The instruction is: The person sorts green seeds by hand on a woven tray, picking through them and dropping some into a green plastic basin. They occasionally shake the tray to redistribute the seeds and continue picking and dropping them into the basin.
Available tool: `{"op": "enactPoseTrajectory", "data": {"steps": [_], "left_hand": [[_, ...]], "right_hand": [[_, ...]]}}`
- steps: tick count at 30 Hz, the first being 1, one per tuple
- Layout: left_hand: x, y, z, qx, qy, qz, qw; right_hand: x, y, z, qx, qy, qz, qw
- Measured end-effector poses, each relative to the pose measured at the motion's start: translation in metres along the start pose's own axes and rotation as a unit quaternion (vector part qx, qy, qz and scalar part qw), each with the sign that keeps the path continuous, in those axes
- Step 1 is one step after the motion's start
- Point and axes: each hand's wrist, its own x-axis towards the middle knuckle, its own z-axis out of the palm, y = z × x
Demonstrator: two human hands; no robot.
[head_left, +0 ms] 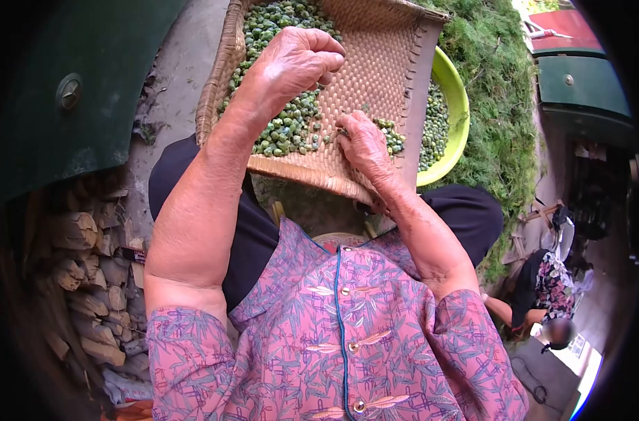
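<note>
A woven winnowing basket rests tilted across my lap, with a heap of small round green fruits along its left side. My left hand is over the heap, its fingers curled together; whatever they may hold is hidden. Lower and to the right, my right hand touches the basket floor with bent fingers, beside a small group of the same green fruits. I cannot make out what lies between those fingertips. Bare weave shows between the two groups.
A yellow-green basin with more green fruits stands beyond the basket's right edge. Cut green foliage covers the ground there. Split firewood is stacked at left, below a dark green panel. Another person is at far right.
</note>
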Motion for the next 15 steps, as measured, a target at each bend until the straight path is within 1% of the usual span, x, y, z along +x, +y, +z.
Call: {"op": "enactPoseTrajectory", "data": {"steps": [1,3,4,6,8,10,11,12,14,15], "left_hand": [[0.0,0.001,0.0,0.005,-0.002,0.002,1.0],[-0.001,0.002,-0.001,0.011,-0.004,0.004,1.0],[0.0,0.001,0.0,0.01,-0.005,-0.001,1.0],[0.0,0.001,0.001,0.01,-0.006,-0.007,1.0],[0.0,0.0,0.001,0.002,0.004,-0.013,1.0],[0.001,-0.001,0.0,0.005,0.002,-0.011,1.0],[0.001,-0.001,-0.001,0.007,-0.001,-0.008,1.0],[0.001,-0.001,-0.001,0.006,0.001,-0.008,1.0],[0.002,0.0,-0.002,0.001,-0.002,-0.001,1.0],[0.002,0.0,-0.002,0.0,-0.001,-0.001,1.0]], "right_hand": [[0.002,0.0,0.001,-0.001,0.0,0.0,1.0],[0.009,-0.001,0.008,0.012,0.035,-0.04,0.999],[0.014,-0.002,0.012,0.013,0.036,-0.04,0.998],[0.023,-0.004,0.024,0.02,0.09,-0.109,0.99],[0.028,-0.003,0.031,0.022,0.09,-0.113,0.989],[0.029,-0.004,0.027,0.004,0.059,-0.135,0.989],[0.031,-0.002,0.021,0.004,-0.038,-0.078,0.996],[0.03,-0.001,0.015,0.003,-0.039,-0.079,0.996],[0.026,0.002,0.008,0.055,-0.064,-0.106,0.991],[0.025,0.005,0.005,0.058,-0.071,-0.116,0.989]]}}
